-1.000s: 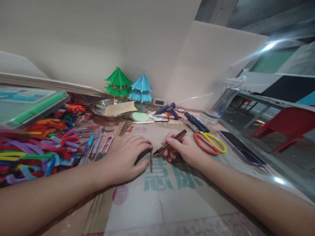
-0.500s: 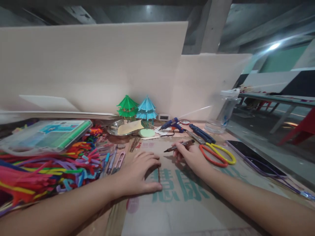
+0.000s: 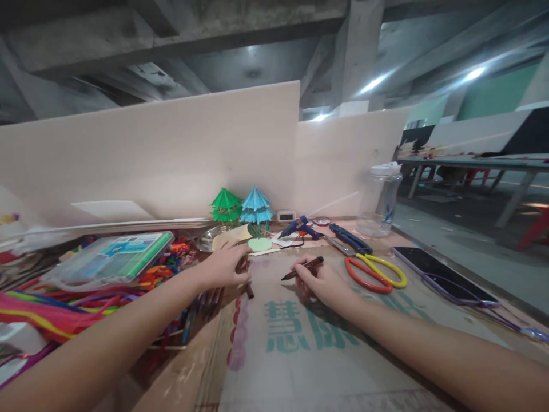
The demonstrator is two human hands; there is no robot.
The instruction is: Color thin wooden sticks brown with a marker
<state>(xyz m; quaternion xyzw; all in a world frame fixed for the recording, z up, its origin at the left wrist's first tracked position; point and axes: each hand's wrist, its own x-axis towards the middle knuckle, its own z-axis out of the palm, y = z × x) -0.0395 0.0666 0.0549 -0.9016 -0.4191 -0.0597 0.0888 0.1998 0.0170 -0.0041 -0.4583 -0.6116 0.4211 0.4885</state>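
My right hand (image 3: 315,276) grips a dark brown marker pen (image 3: 314,262), its dark tip pointing left, over the printed sheet (image 3: 295,369). My left hand (image 3: 225,265) is at the left edge of the sheet with its fingers stretched apart. A short brown stick (image 3: 250,291) shows just below its thumb; whether the thumb touches it I cannot tell. More brown pieces under the palm are mostly hidden. Orange-and-yellow-handled scissors (image 3: 369,274) lie to the right of my right hand. Behind the hands stand a green paper tree (image 3: 226,205) and a blue paper tree (image 3: 256,204).
Colourful pipe cleaners (image 3: 47,312) and a clear plastic case (image 3: 111,260) fill the left side. At the back are a metal dish (image 3: 208,238), a blue glue gun (image 3: 295,227) and blue-handled pliers (image 3: 350,238). A water bottle (image 3: 381,200) and a phone (image 3: 441,274) stand and lie on the right.
My left hand has moved left and away from me, off the middle of the sheet. The right hand still holds the marker pen, slightly further left. The view has tilted up.
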